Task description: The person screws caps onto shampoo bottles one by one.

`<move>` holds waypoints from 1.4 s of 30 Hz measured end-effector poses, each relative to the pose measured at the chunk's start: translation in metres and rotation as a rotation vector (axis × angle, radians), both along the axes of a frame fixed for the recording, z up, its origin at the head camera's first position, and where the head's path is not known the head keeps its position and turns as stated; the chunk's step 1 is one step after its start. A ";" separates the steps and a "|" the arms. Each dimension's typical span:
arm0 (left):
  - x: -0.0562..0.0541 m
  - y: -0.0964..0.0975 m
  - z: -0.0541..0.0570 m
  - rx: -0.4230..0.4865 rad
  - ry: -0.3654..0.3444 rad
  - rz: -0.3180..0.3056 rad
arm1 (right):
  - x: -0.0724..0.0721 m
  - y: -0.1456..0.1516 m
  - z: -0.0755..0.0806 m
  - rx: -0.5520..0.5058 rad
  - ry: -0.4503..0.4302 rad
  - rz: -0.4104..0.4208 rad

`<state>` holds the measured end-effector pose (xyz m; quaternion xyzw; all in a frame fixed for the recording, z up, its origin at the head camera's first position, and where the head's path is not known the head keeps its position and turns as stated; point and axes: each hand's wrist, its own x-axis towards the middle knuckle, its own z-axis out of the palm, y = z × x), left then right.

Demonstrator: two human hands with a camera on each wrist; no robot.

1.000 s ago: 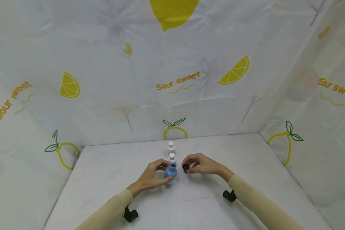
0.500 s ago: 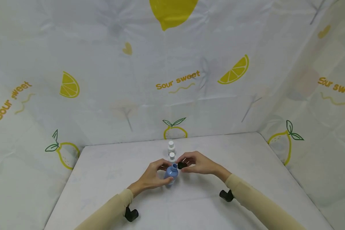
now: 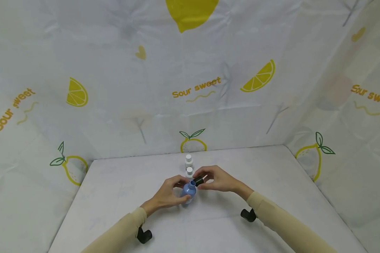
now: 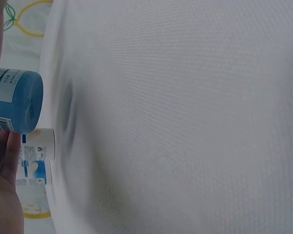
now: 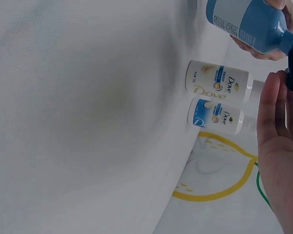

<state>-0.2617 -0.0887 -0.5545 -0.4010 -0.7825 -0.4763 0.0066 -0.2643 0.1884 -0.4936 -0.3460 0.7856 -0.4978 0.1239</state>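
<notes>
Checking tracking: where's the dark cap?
Head view, just right of centre: the dark cap is in the right hand, beside the mouth of the blue bottle.

My head view looks forward and down at the table (image 3: 120, 182) from far back. My wrist views, close and tipped sideways, both see the blue bottle (image 5: 249, 25) and white bottles (image 5: 219, 82).

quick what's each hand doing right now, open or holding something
Left hand: holding the blue bottle.
Right hand: holding the black cap near the blue bottle's top.
</notes>
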 end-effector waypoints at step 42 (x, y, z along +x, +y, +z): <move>0.003 0.000 -0.003 -0.014 -0.035 -0.008 | 0.007 -0.022 -0.012 0.044 0.091 -0.077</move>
